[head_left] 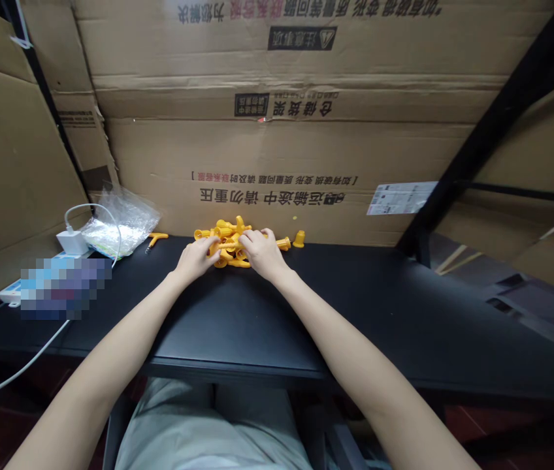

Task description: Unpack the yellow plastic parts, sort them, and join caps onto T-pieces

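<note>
Centrally, just above mid-frame: pile of small yellow plastic parts (228, 243), funnel-ended and short-stemmed, heaped on the far edge of the black table (238, 320) right against the cardboard wall (277, 163), which probably keeps loose pieces from rolling off the back. Left hand (197, 256): palm down on the pile's left side, fingers curled onto the pieces; whether one is pinched between them cannot be told. Right hand (262, 251): palm down on the pile's right side, fingers bent into the heap, grasp likewise hidden. The two hands flank the heap and their fingertips nearly meet over its middle; both forearms are stretched long from the lower frame, since the pile lies at the far side of the table. Outliers: one yellow cap (299, 239) upright just right of the pile, apart from it; one T-shaped yellow piece (157, 237) lying to the left, near a crumpled clear plastic bag (120, 222). Left edge of frame: white charger (72, 242) with a looping white cable (17, 373) trailing off the table's front. Right side: slanted black frame strut (483, 124), white label (401, 198) stuck on the cardboard beside it.
</note>
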Demonstrator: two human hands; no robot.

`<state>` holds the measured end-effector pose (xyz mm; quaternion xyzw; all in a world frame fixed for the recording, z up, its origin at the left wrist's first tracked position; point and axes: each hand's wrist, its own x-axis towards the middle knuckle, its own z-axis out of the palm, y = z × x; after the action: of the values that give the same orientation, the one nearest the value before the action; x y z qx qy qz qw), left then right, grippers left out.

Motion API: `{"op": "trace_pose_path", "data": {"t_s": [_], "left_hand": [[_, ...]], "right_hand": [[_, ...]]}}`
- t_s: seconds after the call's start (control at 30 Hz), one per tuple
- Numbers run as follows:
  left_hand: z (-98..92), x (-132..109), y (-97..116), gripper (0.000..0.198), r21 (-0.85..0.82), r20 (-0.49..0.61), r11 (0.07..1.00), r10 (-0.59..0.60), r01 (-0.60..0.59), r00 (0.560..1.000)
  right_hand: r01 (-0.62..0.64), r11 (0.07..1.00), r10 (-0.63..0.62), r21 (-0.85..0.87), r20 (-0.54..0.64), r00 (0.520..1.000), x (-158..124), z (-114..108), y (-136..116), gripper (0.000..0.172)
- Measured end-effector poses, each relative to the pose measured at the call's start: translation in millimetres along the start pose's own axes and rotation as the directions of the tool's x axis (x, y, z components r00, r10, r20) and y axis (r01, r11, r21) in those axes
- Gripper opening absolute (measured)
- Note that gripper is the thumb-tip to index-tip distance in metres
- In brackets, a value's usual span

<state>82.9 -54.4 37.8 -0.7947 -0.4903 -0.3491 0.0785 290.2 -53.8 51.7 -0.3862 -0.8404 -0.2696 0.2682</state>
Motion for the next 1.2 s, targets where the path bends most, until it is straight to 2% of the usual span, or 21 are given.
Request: {"op": "trace_pose_path", "data": {"t_s": [0.1, 0.3, 0.43, 0.6, 0.73, 0.83, 0.9, 1.0, 1.1, 1.2], "left_hand": [[0.8, 1.0, -0.2, 0.026, -0.028, 0.041, 0.999, -0.037, 0.038, 0.999], [-1.2, 0.0, -6.6, 0.029, 0.018, 0.033, 1.000, -0.025, 0.024, 0.999], [-2.9, 1.0, -4.8, 0.030, 0.014, 0.053, 0.999, -0.031, 0.031, 0.998], [-4.5, 3.0, -1.8, 0.025, -0.110, 0.106, 0.985, -0.118, 0.129, 0.987], [-6.2, 2.3, -11.5, 0.022, -0.173, 0.104, 0.964, -0.185, 0.201, 0.977], [-7.6, 1.1, -23.0, 0.022, -0.160, 0.034, 0.959, -0.234, 0.236, 0.972], [-8.2, 0.5, -30.8, 0.023, -0.139, -0.007, 0.951, -0.281, 0.278, 0.960], [-8.3, 0.1, -42.2, 0.023, -0.142, -0.055, 0.926, -0.361, 0.351, 0.931], [-8.1, 0.8, -53.3, 0.022, -0.189, -0.104, 0.887, -0.445, 0.422, 0.889], [-8.7, 2.3, -63.3, 0.018, -0.263, -0.141, 0.824, -0.547, 0.501, 0.825]], "right_hand": [[-0.002, 1.000, 0.001, -0.031, -0.011, 1.000, 0.0, 1.2, -0.4, 0.026], [0.038, 0.995, -0.045, 0.088, 0.078, 0.996, -3.6, 6.0, 2.2, 0.024], [0.013, 0.997, -0.021, 0.074, 0.101, 0.995, -2.4, 3.4, -0.4, 0.021], [-0.028, 1.000, 0.028, 0.012, -0.022, 0.999, 0.8, -2.2, 1.8, 0.027], [-0.186, 0.981, 0.193, 0.056, -0.162, 0.968, -3.9, -0.2, 27.7, 0.027], [-0.391, 0.910, 0.414, 0.138, -0.256, 0.873, -16.9, 4.7, 59.8, 0.027], [-0.546, 0.818, 0.574, 0.180, -0.289, 0.766, -31.3, 9.3, 82.0, 0.026], [-0.739, 0.638, 0.768, 0.216, -0.247, 0.590, -58.9, 18.7, 110.5, 0.029], [-0.846, 0.466, 0.884, 0.260, -0.179, 0.432, -85.6, 31.2, 130.9, 0.028], [-0.883, 0.339, 0.941, 0.325, -0.123, 0.316, -102.8, 44.5, 145.1, 0.025]]}}
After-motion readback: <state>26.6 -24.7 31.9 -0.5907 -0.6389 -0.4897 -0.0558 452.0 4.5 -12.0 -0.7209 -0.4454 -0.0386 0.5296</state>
